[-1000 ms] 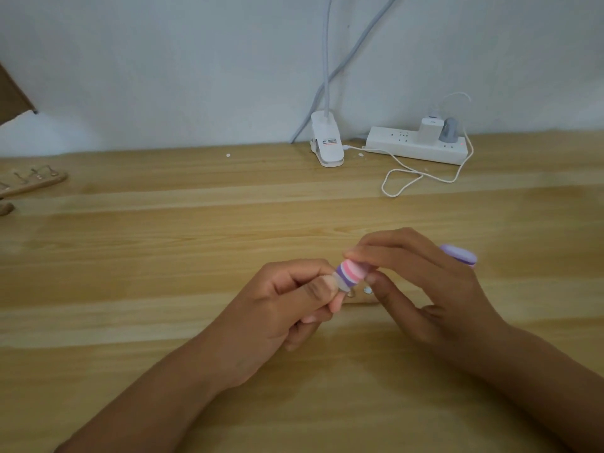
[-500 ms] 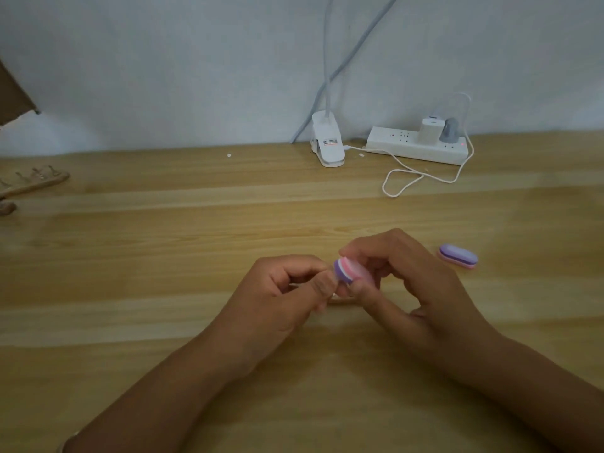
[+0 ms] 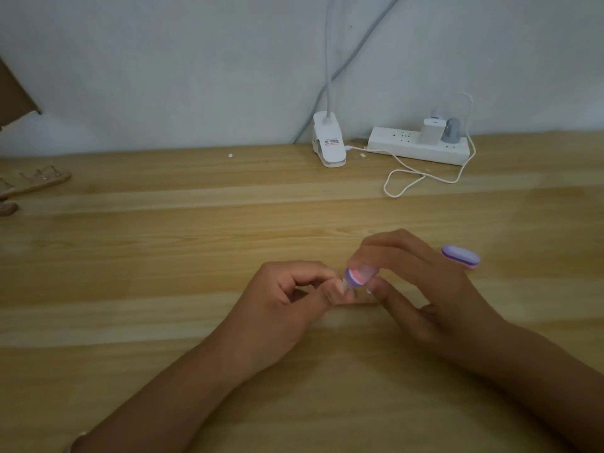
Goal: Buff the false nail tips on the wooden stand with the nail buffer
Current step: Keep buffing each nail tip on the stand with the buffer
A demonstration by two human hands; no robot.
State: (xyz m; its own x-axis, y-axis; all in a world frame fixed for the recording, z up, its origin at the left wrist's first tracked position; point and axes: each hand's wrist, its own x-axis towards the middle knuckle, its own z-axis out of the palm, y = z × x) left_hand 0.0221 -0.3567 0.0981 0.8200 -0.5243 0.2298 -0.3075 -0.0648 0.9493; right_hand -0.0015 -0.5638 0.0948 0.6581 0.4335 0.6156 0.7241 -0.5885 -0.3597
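Observation:
My right hand (image 3: 421, 289) pinches a small nail buffer (image 3: 457, 276) with purple, pink and white layers, its end pointing toward my left hand. My left hand (image 3: 287, 305) has its fingers curled and pinches a small false nail tip (image 3: 345, 284) between thumb and fingers, right against the buffer's end; most of the tip is hidden. Both hands hover low over the wooden table (image 3: 163, 256). The wooden stand (image 3: 36, 184) with its wire clips lies far off at the table's left edge.
A second purple and pink buffer (image 3: 461, 256) lies on the table just right of my right hand. At the back stand a white lamp clamp (image 3: 329, 143) and a white power strip (image 3: 421, 148) with plugs and a looping white cable (image 3: 408, 181).
My right hand has turned the buffer and shifted it slightly against the nail tip. My left hand stayed in place holding the tip. The second buffer became unhidden a second ago.

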